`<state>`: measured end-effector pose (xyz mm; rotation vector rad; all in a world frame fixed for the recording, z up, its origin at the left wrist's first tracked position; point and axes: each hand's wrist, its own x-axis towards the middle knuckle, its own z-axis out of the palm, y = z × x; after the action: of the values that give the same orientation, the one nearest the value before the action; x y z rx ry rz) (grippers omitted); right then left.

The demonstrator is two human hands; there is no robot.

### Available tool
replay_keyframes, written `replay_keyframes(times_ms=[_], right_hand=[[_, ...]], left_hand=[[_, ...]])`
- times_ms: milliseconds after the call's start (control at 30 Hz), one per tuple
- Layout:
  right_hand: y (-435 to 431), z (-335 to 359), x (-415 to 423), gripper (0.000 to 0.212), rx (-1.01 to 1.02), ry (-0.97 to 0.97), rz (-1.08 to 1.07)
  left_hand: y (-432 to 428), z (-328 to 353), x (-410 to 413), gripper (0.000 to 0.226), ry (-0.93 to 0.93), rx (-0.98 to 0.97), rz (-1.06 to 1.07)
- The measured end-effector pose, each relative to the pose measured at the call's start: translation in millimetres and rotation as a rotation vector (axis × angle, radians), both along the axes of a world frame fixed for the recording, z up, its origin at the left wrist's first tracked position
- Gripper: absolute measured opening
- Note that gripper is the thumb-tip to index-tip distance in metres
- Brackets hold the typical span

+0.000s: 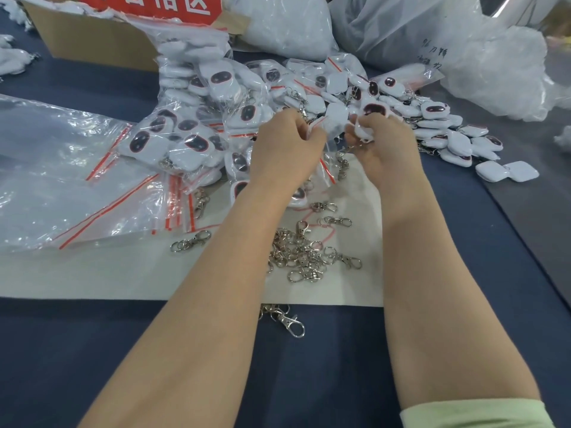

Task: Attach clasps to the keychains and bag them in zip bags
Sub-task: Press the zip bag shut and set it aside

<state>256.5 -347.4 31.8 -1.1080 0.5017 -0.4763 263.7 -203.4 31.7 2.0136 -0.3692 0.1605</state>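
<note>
At the centre of the frame, the left hand (287, 140) and the right hand (384, 143) are near each other above the dark blue surface (340, 366). The left hand pinches with curled fingers the edge of a small clear zip bag with a red strip (325, 163), which hangs down between both hands. The right hand has its fingers curled around a white plastic keychain (361, 130), just beside the mouth of the bag.

Below the hands, a heap of loose silver metal clasps (304, 254) lies on a white sheet (123, 273). One separate silver clasp (292, 324) lies on the blue surface, just under the lower edge of the sheet. At the left of the frame, flat empty zip bags (102, 196) overlap each other. Behind them is a pile of bagged white keychains (191, 134), and unbagged white keychains with dark oval faces (438, 131) are heaped at the right. A brown cardboard box (99, 44) stands at the upper left.
</note>
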Motion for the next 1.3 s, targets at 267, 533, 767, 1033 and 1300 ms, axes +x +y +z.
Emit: replay_keyframes(times_ms=[267,533,767,1033,1300], right_hand=[[5,-10,-4,0.007,-0.262,-0.026,0.211],[14,-10,1,0.019,-0.071,-0.071,0.22],[13,-7,-5,0.024,-0.078,-0.084,0.23],[11,-2,-5,0.02,-0.119,-0.02,0.163],[21,38,-9,0.005,-0.453,-0.024,0.21]], left_hand=[[-1,-1,0,0.014,0.001,-0.005,0.014],[0,-2,1,0.013,0.005,-0.001,0.016],[0,-2,1,0.014,0.005,-0.009,0.013],[1,-1,1,0.014,-0.001,-0.004,0.012],[4,3,3,0.016,0.053,-0.052,0.022]])
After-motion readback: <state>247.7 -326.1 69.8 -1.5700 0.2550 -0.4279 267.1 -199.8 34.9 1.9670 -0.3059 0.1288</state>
